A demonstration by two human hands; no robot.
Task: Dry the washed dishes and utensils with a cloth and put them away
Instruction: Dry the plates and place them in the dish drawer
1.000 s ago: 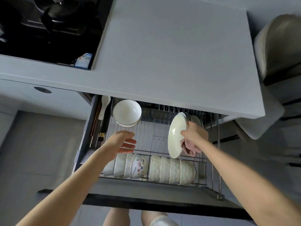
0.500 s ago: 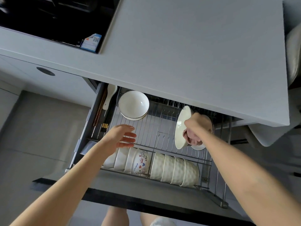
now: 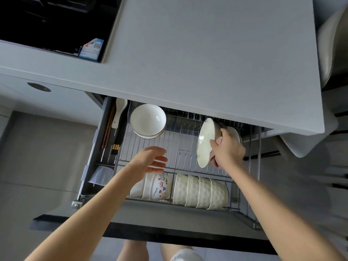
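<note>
Under the grey countertop (image 3: 207,53) a wire dish drawer (image 3: 188,162) stands pulled out. Her right hand (image 3: 228,150) grips a white plate (image 3: 205,142) on edge at the far right, thumb on its face. Her left hand (image 3: 152,161) hovers with loosely spread fingers above the near bowls (image 3: 199,191), holding nothing.

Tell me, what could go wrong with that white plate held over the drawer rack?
Only the right hand grips the plate, held on edge; it could slip and drop onto the wire rack. It is close to the standing plates behind it, so a knock might chip them. Its top rim sits near the countertop edge and might bump it.
</note>
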